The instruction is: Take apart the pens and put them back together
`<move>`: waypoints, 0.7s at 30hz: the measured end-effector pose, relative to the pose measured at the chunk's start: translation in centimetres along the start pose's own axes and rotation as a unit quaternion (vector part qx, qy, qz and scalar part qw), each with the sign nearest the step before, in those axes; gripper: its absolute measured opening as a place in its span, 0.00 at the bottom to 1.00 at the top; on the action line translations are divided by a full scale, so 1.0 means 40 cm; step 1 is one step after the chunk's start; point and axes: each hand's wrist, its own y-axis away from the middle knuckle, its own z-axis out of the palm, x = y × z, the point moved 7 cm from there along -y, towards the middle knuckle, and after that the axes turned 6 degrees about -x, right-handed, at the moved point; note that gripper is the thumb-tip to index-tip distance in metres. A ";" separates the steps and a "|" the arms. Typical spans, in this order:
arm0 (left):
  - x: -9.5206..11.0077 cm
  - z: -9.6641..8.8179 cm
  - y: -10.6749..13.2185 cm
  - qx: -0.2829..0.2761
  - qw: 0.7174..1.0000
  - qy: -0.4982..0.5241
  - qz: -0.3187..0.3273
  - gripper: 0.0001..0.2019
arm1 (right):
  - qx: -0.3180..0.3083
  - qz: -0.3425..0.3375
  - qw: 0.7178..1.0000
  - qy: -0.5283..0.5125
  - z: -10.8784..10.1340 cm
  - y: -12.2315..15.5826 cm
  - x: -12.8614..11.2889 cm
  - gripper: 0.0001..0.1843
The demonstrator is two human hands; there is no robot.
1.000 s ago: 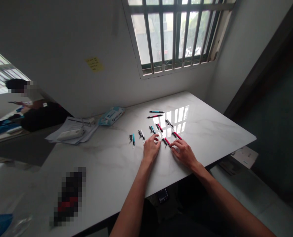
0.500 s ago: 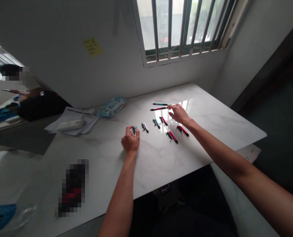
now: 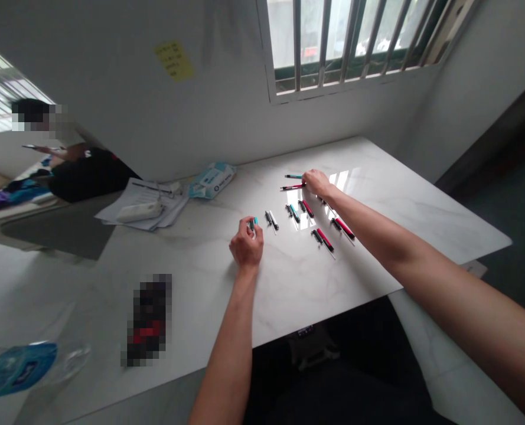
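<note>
My left hand (image 3: pixel 246 245) rests on the table with its fingers closed around pen parts (image 3: pixel 255 222), one teal and one dark. Just right of it lies a white pen taken apart (image 3: pixel 273 219). Farther off, my right hand (image 3: pixel 316 183) has its fingers curled down at the right ends of a teal pen (image 3: pixel 292 176) and a red pen (image 3: pixel 291 187); what its fingertips grip is hidden. Between my hands and nearer me lie a dismantled teal pen (image 3: pixel 294 213) and several dismantled red pens (image 3: pixel 325 239), each beside a dark piece. Thin refill-like rods lie by some.
A wipes pack (image 3: pixel 212 180) and papers (image 3: pixel 133 200) with a white device (image 3: pixel 140 210) lie at the back left. A blue-labelled plastic bottle (image 3: pixel 18 369) lies front left, near a blurred dark object (image 3: pixel 149 321). Another person (image 3: pixel 85 171) sits beyond the table (image 3: pixel 289 295).
The view has shifted, so the table things appear farther right and slightly higher. My right hand has curled lower over the ends of the two back pens. My left hand keeps its hold.
</note>
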 end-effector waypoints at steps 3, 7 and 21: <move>0.023 -0.007 0.003 0.024 0.998 0.002 0.050 0.15 | 0.033 0.007 0.999 -0.018 -0.027 0.023 -0.022 0.17; 0.072 -0.026 0.019 0.064 0.993 -0.025 0.097 0.28 | 0.081 -0.036 0.974 -0.209 -0.055 0.102 -0.117 0.14; 0.172 0.036 0.132 -0.070 0.971 -0.089 0.211 0.19 | 0.019 -0.097 0.874 -0.475 0.004 0.379 -0.247 0.28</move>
